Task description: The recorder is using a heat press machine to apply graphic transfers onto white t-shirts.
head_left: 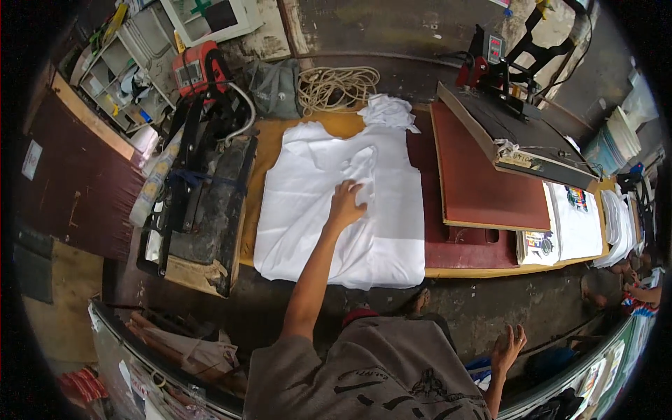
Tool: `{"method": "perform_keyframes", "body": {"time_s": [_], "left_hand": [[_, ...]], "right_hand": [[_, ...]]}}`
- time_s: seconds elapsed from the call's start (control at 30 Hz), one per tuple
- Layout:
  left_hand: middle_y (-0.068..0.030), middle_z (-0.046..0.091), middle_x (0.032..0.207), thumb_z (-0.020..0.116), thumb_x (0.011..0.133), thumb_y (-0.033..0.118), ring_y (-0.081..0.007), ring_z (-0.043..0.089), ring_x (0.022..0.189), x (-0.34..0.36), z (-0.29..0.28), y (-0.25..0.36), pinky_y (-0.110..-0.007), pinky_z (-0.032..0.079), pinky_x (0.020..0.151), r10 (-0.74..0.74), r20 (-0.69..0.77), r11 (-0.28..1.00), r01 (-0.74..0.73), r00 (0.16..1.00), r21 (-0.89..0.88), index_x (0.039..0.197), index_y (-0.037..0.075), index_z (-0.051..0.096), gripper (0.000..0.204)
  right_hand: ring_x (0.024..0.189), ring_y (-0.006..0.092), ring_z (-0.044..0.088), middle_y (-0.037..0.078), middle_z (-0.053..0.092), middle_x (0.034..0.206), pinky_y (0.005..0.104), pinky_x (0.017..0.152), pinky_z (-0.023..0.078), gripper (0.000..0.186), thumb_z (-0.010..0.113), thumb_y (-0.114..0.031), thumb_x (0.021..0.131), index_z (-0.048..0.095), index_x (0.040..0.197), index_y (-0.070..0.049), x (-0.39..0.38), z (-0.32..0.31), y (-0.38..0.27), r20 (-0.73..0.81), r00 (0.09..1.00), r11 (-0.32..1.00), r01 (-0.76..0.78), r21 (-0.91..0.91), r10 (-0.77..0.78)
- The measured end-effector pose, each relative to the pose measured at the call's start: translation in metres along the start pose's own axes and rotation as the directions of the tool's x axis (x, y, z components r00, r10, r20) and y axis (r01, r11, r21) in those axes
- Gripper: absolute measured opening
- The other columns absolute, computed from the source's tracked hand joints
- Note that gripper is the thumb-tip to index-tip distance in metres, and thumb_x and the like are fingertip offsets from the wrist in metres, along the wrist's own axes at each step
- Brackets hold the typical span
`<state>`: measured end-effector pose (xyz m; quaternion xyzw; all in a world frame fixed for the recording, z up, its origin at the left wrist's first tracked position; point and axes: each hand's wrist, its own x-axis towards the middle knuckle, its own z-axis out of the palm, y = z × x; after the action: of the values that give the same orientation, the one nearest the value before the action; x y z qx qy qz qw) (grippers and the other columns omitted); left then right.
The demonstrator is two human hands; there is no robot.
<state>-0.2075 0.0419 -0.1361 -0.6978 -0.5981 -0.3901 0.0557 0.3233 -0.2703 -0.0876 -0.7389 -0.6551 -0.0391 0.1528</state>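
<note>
A white sleeveless shirt or shirt panel [308, 203] lies spread on the yellow-topped table, neckline toward the far side, with creases and a raised fold along its middle. Over that fold is my left hand [346, 204], fingers bent and apart, seemingly touching the cloth without gripping it. My right hand [509, 348] hangs low at my right side, away from the table, its fingers spread and nothing visible in them. Just beyond the shirt sits a crumpled white cloth [388, 113].
On the right, a heat press has a reddish-brown lower board [483, 178] and a dark upper plate [518, 126] swung aside. Another heat press [206, 203] stands left. Coiled rope [336, 87] and a grey bag [275, 87] lie behind. Printed white shirts [577, 220] are stacked right.
</note>
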Motion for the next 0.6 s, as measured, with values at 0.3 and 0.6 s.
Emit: {"method": "perform_keyframes", "body": {"time_s": [0.3, 0.6], "left_hand": [[-0.0087, 0.058, 0.096, 0.051, 0.091, 0.029, -0.0205, 0.056, 0.085, 0.01, 0.013, -0.165, -0.038, 0.047, 0.065, -0.694, 0.359, 0.163, 0.623, 0.623, -0.765, 0.105, 0.006, 0.056, 0.027], [-0.0083, 0.054, 0.106, 0.04, 0.097, 0.037, -0.0227, 0.053, 0.089, 0.012, -0.098, -0.179, -0.046, 0.046, 0.076, -0.911, 0.296, -0.143, 0.453, 0.288, -0.88, 0.116, 0.01, 0.049, 0.035]], "right_hand": [[0.121, 0.0379, 0.042, 0.016, 0.047, 0.131, 0.0485, 0.096, 0.041, 0.035, 0.062, 0.0, 0.078, 0.06, 0.113, -0.005, 0.005, -0.024, -0.021, 0.034, 0.999, 1.0, 0.0, -0.032, 0.001], [0.091, 0.03, 0.064, 0.016, 0.064, 0.102, 0.0348, 0.081, 0.05, 0.021, 0.059, 0.001, 0.084, 0.065, 0.104, 0.004, 0.08, 0.003, -0.105, 0.088, 0.986, 0.855, 0.076, 0.513, -0.141]]}}
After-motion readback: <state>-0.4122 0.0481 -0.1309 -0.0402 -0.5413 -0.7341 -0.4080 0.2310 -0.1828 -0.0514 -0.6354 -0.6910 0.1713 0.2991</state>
